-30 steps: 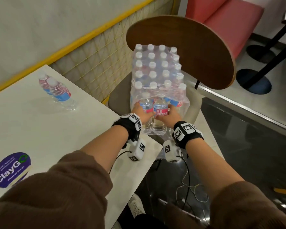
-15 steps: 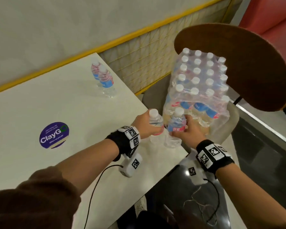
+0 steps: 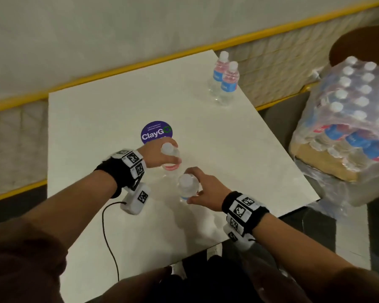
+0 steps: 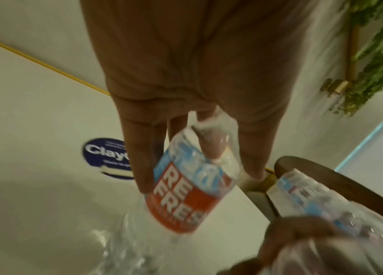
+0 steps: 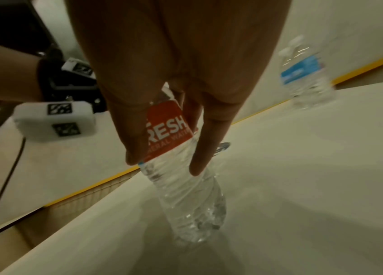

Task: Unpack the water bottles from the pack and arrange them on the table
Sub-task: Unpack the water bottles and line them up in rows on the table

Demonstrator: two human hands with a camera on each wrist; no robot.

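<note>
Bottles (image 3: 170, 154) (ribbed clear plastic) gripped, one per hand (image 3: 155, 155).

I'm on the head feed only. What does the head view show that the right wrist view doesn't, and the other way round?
Head only: the shrink-wrapped pack on the chair to the right of the table, the ClayGo sticker, and the left hand gripping its own bottle.

Right wrist only: the red label reading "RESH" on the right hand's bottle, its base close over the tabletop; contact cannot be told.

Both: the right hand gripping that bottle, the two bottles standing at the table's far edge, and the left wrist's white marker box.
</note>
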